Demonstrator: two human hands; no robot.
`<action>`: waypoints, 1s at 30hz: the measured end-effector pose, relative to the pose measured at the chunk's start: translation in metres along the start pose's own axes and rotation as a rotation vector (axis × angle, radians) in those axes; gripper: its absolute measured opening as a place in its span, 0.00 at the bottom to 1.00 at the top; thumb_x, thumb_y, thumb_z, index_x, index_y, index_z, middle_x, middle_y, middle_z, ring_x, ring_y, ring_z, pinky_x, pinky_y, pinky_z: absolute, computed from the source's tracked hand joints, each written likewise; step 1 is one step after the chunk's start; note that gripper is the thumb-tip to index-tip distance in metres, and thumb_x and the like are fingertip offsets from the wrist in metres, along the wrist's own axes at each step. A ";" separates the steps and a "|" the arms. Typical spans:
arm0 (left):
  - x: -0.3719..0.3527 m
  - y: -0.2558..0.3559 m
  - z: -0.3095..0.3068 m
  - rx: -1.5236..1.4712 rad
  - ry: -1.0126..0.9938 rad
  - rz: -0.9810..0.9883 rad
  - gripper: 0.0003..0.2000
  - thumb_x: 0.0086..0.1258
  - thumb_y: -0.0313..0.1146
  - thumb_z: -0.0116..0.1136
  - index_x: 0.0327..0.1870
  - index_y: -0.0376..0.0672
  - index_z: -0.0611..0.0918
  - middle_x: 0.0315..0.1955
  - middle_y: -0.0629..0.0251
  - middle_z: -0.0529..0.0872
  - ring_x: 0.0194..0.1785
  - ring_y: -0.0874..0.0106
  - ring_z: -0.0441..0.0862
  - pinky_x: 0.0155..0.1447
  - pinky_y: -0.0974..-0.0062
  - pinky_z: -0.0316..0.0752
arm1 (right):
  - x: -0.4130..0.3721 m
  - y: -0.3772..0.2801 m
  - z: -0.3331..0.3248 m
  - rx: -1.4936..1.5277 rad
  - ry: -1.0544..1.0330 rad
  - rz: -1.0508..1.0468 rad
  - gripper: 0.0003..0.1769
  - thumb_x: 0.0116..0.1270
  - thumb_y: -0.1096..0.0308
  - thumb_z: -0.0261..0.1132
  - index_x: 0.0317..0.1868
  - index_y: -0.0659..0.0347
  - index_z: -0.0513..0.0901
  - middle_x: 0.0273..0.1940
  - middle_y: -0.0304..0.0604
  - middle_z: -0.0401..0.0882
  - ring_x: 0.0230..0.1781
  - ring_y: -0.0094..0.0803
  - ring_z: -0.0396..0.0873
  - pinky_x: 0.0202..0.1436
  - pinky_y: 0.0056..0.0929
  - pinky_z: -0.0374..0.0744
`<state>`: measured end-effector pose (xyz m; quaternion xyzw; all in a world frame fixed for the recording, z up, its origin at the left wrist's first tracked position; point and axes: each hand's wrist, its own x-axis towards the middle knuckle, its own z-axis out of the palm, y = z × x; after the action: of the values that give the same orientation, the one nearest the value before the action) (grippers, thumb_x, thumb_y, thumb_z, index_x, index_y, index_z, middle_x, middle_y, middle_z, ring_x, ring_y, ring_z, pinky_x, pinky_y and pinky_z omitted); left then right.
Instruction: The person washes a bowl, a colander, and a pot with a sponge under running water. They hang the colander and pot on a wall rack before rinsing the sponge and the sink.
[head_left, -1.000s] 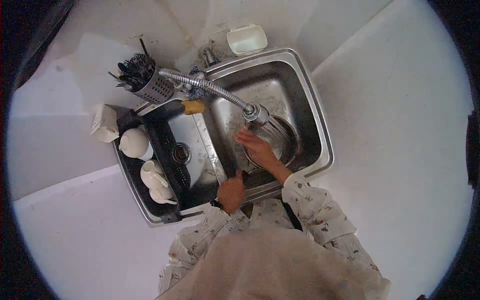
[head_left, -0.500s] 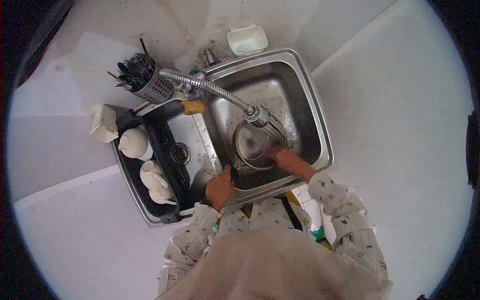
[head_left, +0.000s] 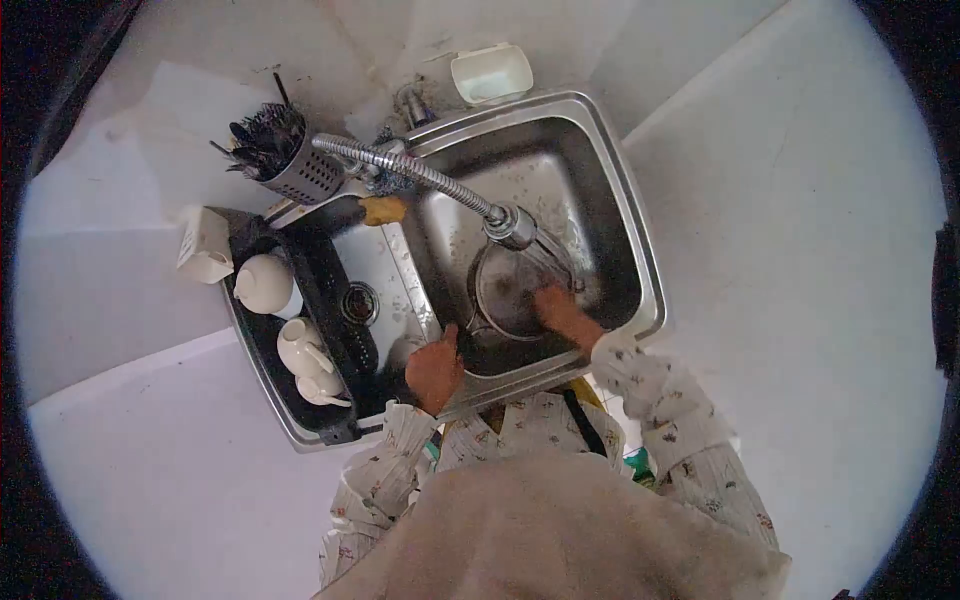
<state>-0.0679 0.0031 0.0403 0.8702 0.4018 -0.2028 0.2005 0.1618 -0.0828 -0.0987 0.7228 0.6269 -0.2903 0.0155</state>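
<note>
A round metal pan (head_left: 510,290) sits in the right basin of the steel sink (head_left: 655,290), under water running from the faucet head (head_left: 512,227). My left hand (head_left: 435,372) is closed around the pan's dark handle (head_left: 464,343) at the basin's near left. Inside the pan, at its right side, is my right hand (head_left: 562,312); its fingers point down into the pan and are too blurred to show whether they hold anything.
A black rack (head_left: 335,385) in the left basin holds a white teapot (head_left: 264,285) and white cups (head_left: 303,345). Cutlery fills a perforated metal holder (head_left: 308,175). A yellow sponge (head_left: 382,209) lies near the divider; a pale green dish (head_left: 492,75) stands behind the sink.
My right hand has shifted slightly left and up within the pan. My left hand stays at the handle, and the whole view has moved a little.
</note>
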 end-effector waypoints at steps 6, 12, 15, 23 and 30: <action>-0.005 0.015 0.004 -0.114 -0.092 -0.004 0.25 0.55 0.36 0.59 0.55 0.40 0.68 0.27 0.47 0.81 0.32 0.55 0.81 0.36 0.57 0.76 | 0.035 -0.004 -0.022 0.191 0.635 -0.129 0.07 0.56 0.72 0.55 0.34 0.64 0.77 0.39 0.50 0.79 0.40 0.52 0.77 0.43 0.48 0.74; -0.006 0.019 0.004 -0.035 -0.078 0.003 0.25 0.56 0.34 0.57 0.56 0.41 0.66 0.27 0.50 0.81 0.30 0.53 0.80 0.36 0.57 0.76 | 0.041 -0.049 0.003 0.610 0.438 -0.001 0.14 0.54 0.70 0.57 0.42 0.63 0.77 0.41 0.52 0.78 0.41 0.53 0.76 0.47 0.44 0.75; 0.001 0.007 0.010 -0.109 -0.106 -0.027 0.25 0.55 0.33 0.56 0.56 0.42 0.67 0.28 0.51 0.82 0.30 0.52 0.81 0.35 0.57 0.76 | 0.009 -0.044 -0.044 0.258 -0.188 -0.228 0.17 0.51 0.72 0.59 0.44 0.63 0.77 0.41 0.53 0.78 0.41 0.52 0.76 0.47 0.42 0.76; 0.002 -0.001 0.036 -0.157 -0.026 -0.035 0.23 0.57 0.35 0.56 0.54 0.42 0.69 0.29 0.50 0.81 0.33 0.54 0.81 0.36 0.56 0.75 | 0.022 -0.012 -0.027 0.077 -0.218 -0.027 0.14 0.51 0.72 0.58 0.39 0.63 0.80 0.43 0.53 0.77 0.46 0.50 0.74 0.51 0.43 0.73; 0.014 0.005 0.035 -0.070 0.011 0.005 0.22 0.59 0.36 0.55 0.53 0.41 0.68 0.22 0.52 0.81 0.27 0.53 0.80 0.32 0.56 0.75 | 0.038 -0.039 -0.004 0.218 -0.134 -0.157 0.18 0.53 0.73 0.56 0.47 0.65 0.77 0.52 0.53 0.72 0.54 0.49 0.70 0.59 0.40 0.69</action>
<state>-0.0626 -0.0095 0.0045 0.8648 0.4075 -0.1830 0.2292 0.1294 -0.0389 -0.0988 0.6480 0.6439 -0.4044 -0.0442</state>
